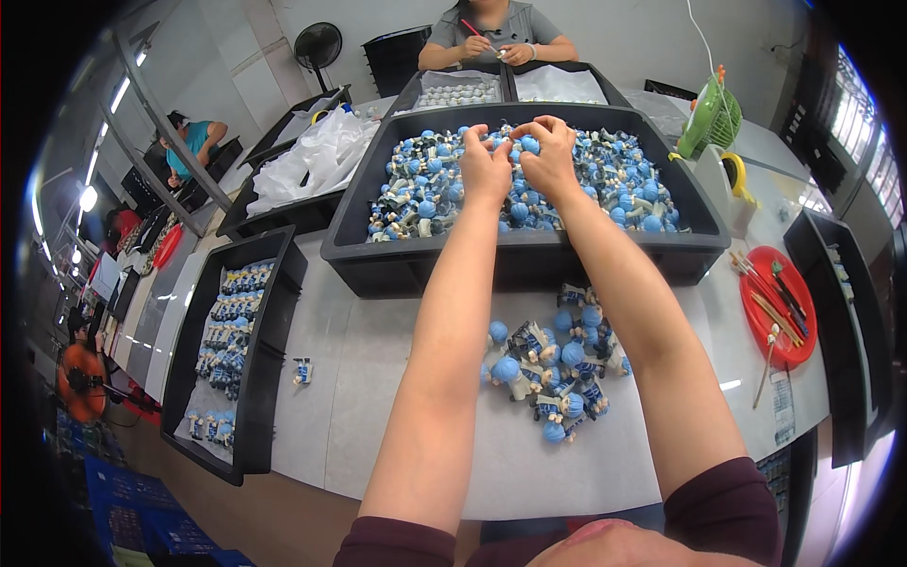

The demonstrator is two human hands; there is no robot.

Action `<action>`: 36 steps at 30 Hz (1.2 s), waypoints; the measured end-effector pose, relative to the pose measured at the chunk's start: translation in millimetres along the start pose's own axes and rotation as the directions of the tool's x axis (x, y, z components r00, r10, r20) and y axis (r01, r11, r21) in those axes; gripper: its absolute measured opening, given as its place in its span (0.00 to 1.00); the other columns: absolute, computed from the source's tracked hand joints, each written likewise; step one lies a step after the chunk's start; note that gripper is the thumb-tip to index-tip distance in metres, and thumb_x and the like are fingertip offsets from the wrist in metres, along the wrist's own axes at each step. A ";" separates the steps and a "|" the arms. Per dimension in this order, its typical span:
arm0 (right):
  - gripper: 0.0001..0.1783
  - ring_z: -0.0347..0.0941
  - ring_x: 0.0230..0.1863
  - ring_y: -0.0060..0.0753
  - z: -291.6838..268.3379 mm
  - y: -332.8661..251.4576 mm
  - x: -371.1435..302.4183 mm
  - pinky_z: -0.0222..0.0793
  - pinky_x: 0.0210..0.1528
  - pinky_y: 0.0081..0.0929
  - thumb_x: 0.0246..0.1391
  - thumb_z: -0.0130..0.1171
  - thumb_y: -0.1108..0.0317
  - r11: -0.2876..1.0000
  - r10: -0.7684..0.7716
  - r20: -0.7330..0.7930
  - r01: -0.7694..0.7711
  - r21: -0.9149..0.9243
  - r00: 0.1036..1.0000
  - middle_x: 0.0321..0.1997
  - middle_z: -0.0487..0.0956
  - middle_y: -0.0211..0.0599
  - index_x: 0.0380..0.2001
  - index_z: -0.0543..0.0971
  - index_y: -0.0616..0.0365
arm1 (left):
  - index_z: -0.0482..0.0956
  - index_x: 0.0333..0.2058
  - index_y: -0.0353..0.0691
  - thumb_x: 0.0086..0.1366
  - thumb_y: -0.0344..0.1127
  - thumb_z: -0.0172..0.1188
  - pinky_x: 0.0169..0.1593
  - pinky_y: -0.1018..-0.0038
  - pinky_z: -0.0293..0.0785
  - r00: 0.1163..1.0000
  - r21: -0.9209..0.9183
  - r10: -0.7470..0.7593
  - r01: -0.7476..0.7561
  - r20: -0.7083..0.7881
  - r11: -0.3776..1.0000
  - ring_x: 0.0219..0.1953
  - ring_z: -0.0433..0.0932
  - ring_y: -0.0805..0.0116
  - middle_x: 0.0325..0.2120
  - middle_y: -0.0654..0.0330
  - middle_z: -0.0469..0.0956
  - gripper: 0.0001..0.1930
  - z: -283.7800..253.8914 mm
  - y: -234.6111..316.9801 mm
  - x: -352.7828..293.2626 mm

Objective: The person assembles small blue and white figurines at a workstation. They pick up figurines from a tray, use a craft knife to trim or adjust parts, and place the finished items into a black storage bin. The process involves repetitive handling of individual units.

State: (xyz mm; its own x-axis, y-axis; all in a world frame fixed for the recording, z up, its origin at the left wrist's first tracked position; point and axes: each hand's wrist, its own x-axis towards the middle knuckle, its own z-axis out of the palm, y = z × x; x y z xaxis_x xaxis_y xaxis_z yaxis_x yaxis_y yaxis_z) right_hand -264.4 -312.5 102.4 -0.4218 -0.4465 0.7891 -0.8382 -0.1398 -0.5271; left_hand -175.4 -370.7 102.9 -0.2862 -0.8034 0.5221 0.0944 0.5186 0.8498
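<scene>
Both my hands are over a large black bin (378, 255) heaped with small blue-headed figurines (416, 184). My left hand (486, 172) has its thumb and forefinger apart, with nothing visible between them. Beside it, my right hand (551, 159) is curved, thumb and forefinger apart. A round blue head (530, 145) shows in that gap; whether the fingers touch it is unclear. Between my forearms and in front of the bin, a loose pile of figurines (557, 364) lies on the pale table (378, 378). One lone figurine (302, 370) lies to the left.
A narrow black tray (274, 350) at left holds figurines in rows. White plastic sheeting (307, 170) fills a tray behind it. At right are a red dish (779, 307) of brushes, a tape dispenser (727, 194) and a green fan (710, 118). Across the table, a person (501, 33) holds a brush.
</scene>
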 end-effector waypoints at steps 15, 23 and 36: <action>0.18 0.57 0.51 0.45 -0.2 -0.5 -1.1 0.54 0.55 0.38 0.31 0.53 0.78 0.999 -0.034 0.022 0.034 0.022 0.999 0.45 0.68 0.41 0.29 0.80 0.49 | 0.63 0.47 0.33 0.55 0.25 0.59 0.26 0.77 0.76 0.994 0.132 0.098 -0.090 -0.052 0.987 0.25 0.79 0.69 0.30 0.52 0.75 0.21 3.5 -14.2 3.7; 0.16 0.58 0.51 0.43 -2.4 -2.8 -1.1 0.58 0.54 0.33 0.31 0.54 0.79 1.000 -0.024 0.023 0.024 -0.007 0.999 0.43 0.70 0.38 0.26 0.83 0.48 | 0.64 0.46 0.35 0.55 0.26 0.60 0.24 0.76 0.73 0.996 0.160 0.081 -0.073 -0.044 0.984 0.23 0.78 0.69 0.30 0.53 0.75 0.21 1.9 -8.8 0.3; 0.16 0.61 0.49 0.44 -5.1 -4.5 -1.8 0.62 0.51 0.34 0.32 0.54 0.80 0.995 -0.087 0.043 0.089 -0.040 0.995 0.38 0.71 0.39 0.28 0.80 0.49 | 0.65 0.45 0.38 0.49 0.27 0.63 0.38 0.64 0.72 0.997 0.190 0.066 -0.057 -0.039 0.980 0.35 0.76 0.51 0.32 0.48 0.75 0.24 -1.6 2.6 -4.7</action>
State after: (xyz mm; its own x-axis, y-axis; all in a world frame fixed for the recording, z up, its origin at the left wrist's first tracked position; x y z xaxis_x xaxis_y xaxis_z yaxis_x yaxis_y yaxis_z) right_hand -261.7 -306.5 105.0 -0.3315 -0.4705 0.8178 -0.8858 -0.1432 -0.4415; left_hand -172.3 -366.0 102.7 -0.2416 -0.7783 0.5796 -0.0718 0.6100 0.7892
